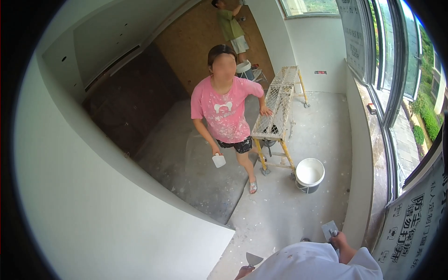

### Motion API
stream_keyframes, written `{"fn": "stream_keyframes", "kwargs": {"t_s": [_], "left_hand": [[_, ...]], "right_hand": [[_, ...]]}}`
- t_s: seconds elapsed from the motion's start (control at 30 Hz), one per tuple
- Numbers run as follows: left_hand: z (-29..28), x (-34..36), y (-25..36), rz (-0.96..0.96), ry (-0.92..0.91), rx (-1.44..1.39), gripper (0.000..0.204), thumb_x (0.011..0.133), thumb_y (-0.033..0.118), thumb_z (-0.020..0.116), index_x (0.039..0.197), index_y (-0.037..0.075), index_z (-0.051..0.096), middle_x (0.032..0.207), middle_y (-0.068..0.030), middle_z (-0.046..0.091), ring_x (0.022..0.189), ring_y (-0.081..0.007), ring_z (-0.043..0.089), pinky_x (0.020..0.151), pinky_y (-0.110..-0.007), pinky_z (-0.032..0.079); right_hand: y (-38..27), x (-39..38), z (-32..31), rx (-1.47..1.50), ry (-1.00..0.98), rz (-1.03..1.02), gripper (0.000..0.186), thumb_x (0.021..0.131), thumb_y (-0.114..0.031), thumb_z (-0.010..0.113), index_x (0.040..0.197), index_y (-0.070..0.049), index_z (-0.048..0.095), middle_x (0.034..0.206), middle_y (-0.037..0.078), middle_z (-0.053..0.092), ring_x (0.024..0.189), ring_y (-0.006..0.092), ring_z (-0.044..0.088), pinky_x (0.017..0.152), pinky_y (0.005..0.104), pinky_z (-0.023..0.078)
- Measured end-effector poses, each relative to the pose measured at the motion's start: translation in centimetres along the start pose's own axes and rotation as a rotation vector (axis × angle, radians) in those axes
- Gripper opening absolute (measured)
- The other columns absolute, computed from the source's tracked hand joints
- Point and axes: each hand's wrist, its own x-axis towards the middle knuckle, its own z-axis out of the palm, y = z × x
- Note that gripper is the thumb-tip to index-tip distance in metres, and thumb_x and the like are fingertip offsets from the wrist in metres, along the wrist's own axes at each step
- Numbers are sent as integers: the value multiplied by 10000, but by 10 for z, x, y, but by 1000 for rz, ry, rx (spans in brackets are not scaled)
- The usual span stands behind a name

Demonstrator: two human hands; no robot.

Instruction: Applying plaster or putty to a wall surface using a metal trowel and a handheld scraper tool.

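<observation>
At the bottom, my left hand [244,271] grips the handle of a putty knife [254,258] with a wide metal blade. My right hand [341,241] is closed round the handle of a flat metal trowel [328,229], held near the window wall. My white-clad body hides part of both arms. Beyond the trowel, up the floor, stands a white bucket [310,171] with pale material inside, its lower part dark.
A person in pink [219,109], holding a white scraper [219,161], leans on a yellow scaffold [286,102]. Another person in green [228,23] works at the back wall. A white wall [93,196] fills the left; windows [387,51] and a covered sill [373,140] run right.
</observation>
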Motion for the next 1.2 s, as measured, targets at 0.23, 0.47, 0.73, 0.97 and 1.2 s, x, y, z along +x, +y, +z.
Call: {"fn": "stream_keyframes", "kwargs": {"t_s": [0.23,0.47,0.73,0.97,1.2], "left_hand": [[2,-11,-5,105,46,122,286,824,339,743,755,72,670,636,-57,618,539,-162,570,531,-331,443],[16,-33,6,89,-24,91,286,840,337,717,743,82,632,607,-62,589,486,-173,543,459,-339,416],[17,-36,31,47,-65,206,298,842,342,709,735,79,616,599,-60,576,473,-168,528,440,-337,401],[29,-36,61,42,-95,254,309,844,345,703,728,77,602,591,-58,566,461,-165,516,424,-334,388],[28,-52,54,-30,-29,127,320,847,349,697,721,75,588,584,-56,555,450,-161,504,407,-332,375]], "right_hand": [[0,0,-2,-15,-39,26,445,667,-251,733,1037,-12,671,997,192,699,938,341,683,840,409,535],[0,-1,-6,-30,-17,43,473,647,-272,744,1039,-15,677,981,175,705,895,308,690,826,404,541],[22,7,-5,8,0,22,444,648,-255,730,1018,-16,676,964,170,708,878,301,697,799,392,549],[35,10,-12,-83,19,3,453,672,-271,718,1046,-19,680,952,164,712,842,292,703,777,381,553],[-24,10,-32,-88,-138,0,486,659,-278,732,1055,-1,678,905,161,715,824,304,703,760,388,556]]}}
